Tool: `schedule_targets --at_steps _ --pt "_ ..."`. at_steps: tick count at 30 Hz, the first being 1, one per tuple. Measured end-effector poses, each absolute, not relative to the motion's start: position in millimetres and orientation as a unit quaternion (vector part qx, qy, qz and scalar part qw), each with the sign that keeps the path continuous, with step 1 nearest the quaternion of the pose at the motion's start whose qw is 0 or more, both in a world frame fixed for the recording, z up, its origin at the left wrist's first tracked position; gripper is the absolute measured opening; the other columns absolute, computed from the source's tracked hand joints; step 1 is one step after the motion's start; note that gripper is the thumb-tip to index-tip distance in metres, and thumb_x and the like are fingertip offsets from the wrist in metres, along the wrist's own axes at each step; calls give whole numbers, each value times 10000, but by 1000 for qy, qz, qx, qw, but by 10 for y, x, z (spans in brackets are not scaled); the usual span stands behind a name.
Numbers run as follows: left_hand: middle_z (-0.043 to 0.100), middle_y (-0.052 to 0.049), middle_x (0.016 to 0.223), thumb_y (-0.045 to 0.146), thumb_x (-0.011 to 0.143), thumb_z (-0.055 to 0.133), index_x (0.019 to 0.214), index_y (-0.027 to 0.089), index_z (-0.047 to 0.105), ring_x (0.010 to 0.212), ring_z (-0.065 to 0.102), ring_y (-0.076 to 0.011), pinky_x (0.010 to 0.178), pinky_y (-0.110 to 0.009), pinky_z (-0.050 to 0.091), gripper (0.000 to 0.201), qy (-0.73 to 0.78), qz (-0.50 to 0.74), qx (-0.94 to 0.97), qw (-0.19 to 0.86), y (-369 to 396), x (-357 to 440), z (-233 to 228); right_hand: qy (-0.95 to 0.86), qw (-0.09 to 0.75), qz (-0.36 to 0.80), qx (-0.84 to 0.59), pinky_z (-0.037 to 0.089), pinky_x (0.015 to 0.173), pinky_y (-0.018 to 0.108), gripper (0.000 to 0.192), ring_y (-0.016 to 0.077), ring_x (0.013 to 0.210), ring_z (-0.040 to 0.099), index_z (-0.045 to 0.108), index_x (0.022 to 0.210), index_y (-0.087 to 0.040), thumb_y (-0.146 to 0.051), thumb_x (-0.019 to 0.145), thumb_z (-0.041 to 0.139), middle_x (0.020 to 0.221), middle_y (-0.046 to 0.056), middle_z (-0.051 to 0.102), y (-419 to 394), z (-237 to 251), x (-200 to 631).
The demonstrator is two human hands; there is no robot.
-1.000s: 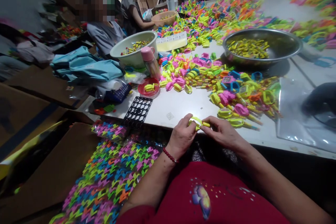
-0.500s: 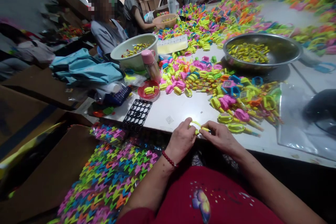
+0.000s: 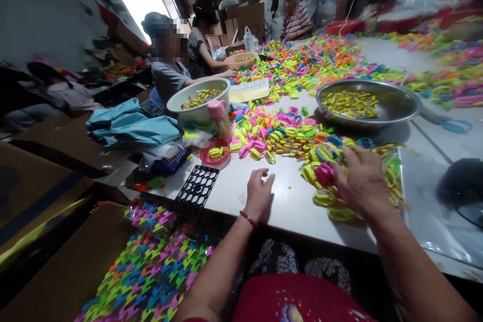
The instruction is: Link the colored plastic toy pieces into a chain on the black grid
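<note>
While the left hand (image 3: 259, 192) rests on the bare table (image 3: 287, 206), fingers loosely curled and holding nothing, the right hand (image 3: 360, 181) reaches into the pile of toys (image 3: 332, 161), fingertips closing on a pink piece (image 3: 323, 173) near the pile's front edge. Whether it is truly gripped cannot be told. The pieces lie tangled and stacked, so lifting one could drag its neighbours loose, and some might slide off the near table edge.

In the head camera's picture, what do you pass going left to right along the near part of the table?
Black plastic grid → left hand → pink toy piece at the right hand's fingers → right hand → clear plastic sheet.
</note>
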State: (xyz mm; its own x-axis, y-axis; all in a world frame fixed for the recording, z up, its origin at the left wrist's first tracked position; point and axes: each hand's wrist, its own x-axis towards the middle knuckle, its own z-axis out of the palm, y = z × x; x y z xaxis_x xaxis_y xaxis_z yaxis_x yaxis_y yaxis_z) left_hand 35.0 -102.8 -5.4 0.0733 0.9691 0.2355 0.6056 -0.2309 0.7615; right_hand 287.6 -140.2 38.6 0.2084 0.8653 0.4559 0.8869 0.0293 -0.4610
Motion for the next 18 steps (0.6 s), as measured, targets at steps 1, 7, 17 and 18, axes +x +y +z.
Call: schedule_targets --at_steps 1,7,17,18 --pt "587 -88 1093 274 919 531 1090 179 611 797 615 -155 794 -332 551 211 570 356 707 218 -887 384 -62 -643 329 -50 -690 404 922 474 358 350 1124 496 588 1235 -149 -310 930 492 1253 207 568 -1288 415 2878" --pt "548 -147 1198 27 802 478 848 162 598 1036 568 -241 934 -387 483 186 489 209 845 58 -271 540 -50 -787 133 20 -603 452 897 384 172 273 973 555 664 949 -133 -149 798 582 1026 160 644 -737 374 2274" --pt "573 -138 1005 61 844 334 768 140 613 928 541 -249 832 -368 452 299 454 156 876 -53 248 300 -329 -745 67 -41 -663 510 801 420 209 293 961 590 666 992 -97 -172 805 614 1024 161 643 118 -12 2131" --pt "583 -141 1011 79 844 344 764 143 624 921 542 -255 832 -379 454 298 453 162 876 -48 228 271 -329 -748 66 -39 -659 507 809 430 194 298 966 589 669 970 -101 -176 798 621 1017 157 648 128 -10 2126"
